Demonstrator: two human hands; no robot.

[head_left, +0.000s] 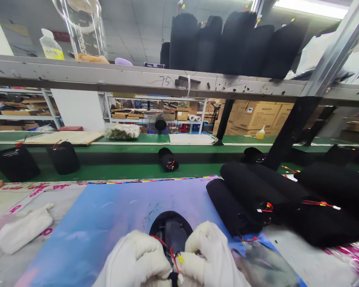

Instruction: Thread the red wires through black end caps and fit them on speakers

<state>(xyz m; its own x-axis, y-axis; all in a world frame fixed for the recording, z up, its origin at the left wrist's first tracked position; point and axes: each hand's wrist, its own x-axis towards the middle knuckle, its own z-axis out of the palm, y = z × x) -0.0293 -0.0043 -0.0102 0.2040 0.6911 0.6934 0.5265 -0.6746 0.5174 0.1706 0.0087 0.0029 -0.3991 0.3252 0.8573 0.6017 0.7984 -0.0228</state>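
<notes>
1. Black shell [177, 230]: one smooth, rounded piece at lower centre, over a blue printed sheet [107, 219]; hands hide its near end.
2. Wires [172, 255]: thin, red and black, too tangled to count.
3. Left hand [137, 257] and right hand [212, 253]: two white fabric gloves, fingers curled at the wires; their exact grip cannot be told.
4. Matte cylinders [63, 158]: two at left, one at centre; the right-hand heap overlaps, uncountable.

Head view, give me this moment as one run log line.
left hand: gloved, at red wires; right hand: gloved, beside red wires; black oval part: beneath hands; black cylinders: lying at right
</notes>
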